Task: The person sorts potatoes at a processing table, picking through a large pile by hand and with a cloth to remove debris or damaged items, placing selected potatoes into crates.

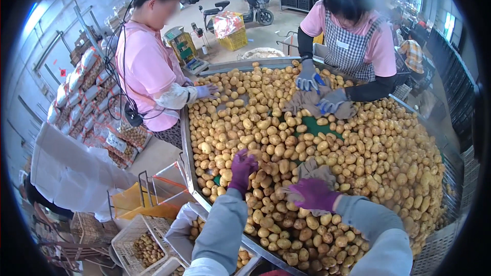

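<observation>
Potatoes (268, 130) cover a wide metal-rimmed sorting table (187, 138), with patches of green surface (318, 126) showing between them. My left hand (243, 168), in a purple glove, is over the potatoes left of centre, fingers bent near a brownish potato; whether it grips that one is unclear. My right hand (312, 195), also purple-gloved, is closed on a crumpled grey-brown cloth (318, 172) lying on the potatoes. Across the table, a co-worker in grey-blue gloves holds another cloth (307, 101) with both hands.
A second co-worker's gloved hand (207, 91) rests at the table's left edge. Plastic crates (140, 237) with potatoes stand at the lower left, beside a lined box (184, 222) and a yellow bag on a wire frame. Filled mesh sacks (92, 99) are stacked by the wall.
</observation>
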Demonstrator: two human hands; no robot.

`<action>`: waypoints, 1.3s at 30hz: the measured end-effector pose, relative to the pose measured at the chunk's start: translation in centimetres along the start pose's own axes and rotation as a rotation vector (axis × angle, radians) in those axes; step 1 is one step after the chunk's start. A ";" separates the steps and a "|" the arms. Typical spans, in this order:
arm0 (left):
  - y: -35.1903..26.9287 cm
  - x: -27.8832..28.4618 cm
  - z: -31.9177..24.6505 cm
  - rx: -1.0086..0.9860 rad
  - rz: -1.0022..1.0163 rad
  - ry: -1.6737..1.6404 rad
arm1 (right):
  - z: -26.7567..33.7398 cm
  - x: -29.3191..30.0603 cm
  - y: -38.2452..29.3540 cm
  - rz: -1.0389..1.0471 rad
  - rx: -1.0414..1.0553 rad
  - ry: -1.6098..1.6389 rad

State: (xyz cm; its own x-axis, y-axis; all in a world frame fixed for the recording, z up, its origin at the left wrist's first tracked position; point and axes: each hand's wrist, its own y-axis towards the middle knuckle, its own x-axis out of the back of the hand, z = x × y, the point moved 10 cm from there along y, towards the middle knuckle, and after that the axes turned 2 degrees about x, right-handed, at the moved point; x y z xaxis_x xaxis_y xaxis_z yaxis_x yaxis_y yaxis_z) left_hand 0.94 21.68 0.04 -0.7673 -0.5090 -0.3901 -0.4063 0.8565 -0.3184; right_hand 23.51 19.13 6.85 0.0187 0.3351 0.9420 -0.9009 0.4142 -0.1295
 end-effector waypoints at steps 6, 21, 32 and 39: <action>-8.3 3.2 2.7 0.147 0.226 -0.588 | 0.3 7.3 -6.6 -0.390 -0.268 0.476; -19.1 9.2 4.5 0.257 -0.161 -0.494 | -3.6 3.2 16.3 -0.743 -0.195 -0.349; -19.3 3.8 2.7 0.096 0.174 -0.891 | -1.7 2.4 -2.3 -0.148 -0.192 -0.019; -19.6 2.9 4.7 0.165 0.125 -0.962 | 10.5 -2.3 -5.9 0.094 0.110 -0.117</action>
State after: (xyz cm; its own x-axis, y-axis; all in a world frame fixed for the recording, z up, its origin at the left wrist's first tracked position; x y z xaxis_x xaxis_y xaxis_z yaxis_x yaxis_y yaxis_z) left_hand 9.01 2.97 1.11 -0.0392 -0.3312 -0.9427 -0.2190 0.9234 -0.3153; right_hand 24.26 7.03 8.66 -0.1131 0.2648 0.9576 -0.9382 0.2887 -0.1907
